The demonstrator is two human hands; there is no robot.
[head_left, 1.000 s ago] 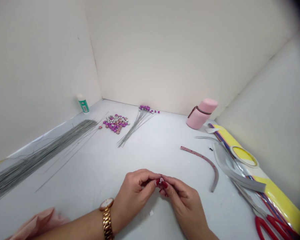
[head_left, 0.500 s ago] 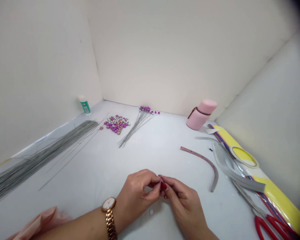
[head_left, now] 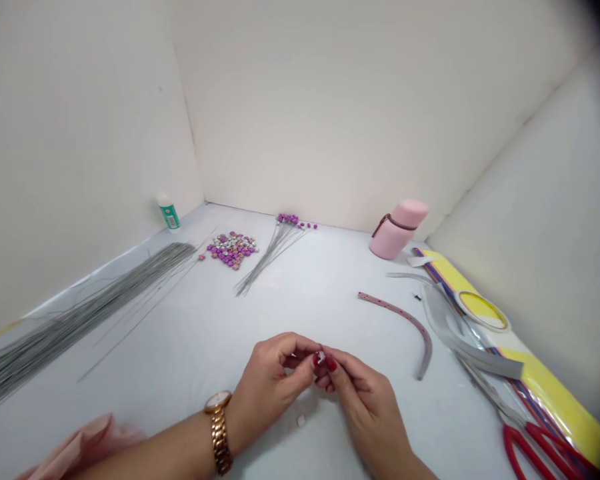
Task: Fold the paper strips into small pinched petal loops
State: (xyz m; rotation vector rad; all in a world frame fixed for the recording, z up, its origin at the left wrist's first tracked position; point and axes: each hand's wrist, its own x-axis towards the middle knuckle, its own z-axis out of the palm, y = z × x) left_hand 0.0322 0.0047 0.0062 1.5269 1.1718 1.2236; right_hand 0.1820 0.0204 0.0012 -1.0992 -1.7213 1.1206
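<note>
Fingers (head_left: 307, 355) of both hands closed, tips meeting and pinching a small white piece (head_left: 321, 357) at lower centre of frame; piece too small to identify. Nails dark red. Left hand (head_left: 270, 388) and right hand (head_left: 365, 400) face each other, both gripping. Gold-tone wristwatch (head_left: 219, 408) on left wrist.

Just below the fingers, a tiny white square scrap (head_left: 301, 421) lies on the white surface (head_left: 180, 347). Pink cloth (head_left: 93, 440) at lower left, beside the left forearm.

Further out, to the right: curved perforated strip (head_left: 405, 319), then grey strips (head_left: 460, 337) lying over a yellow board (head_left: 565, 400), with a tape roll (head_left: 481, 311) on top. Red-handled scissors (head_left: 535, 450) at lower right corner.

Far edge: pile of pink, purple and silver beads (head_left: 231, 251), and beside it a bunch of thin wires tipped with purple beads (head_left: 275, 257). Long bundle of grey wires (head_left: 80, 323) at left. Green-labelled bottle (head_left: 169, 213) in the upper-left corner; pink flask (head_left: 397, 230) against the back wall.
</note>
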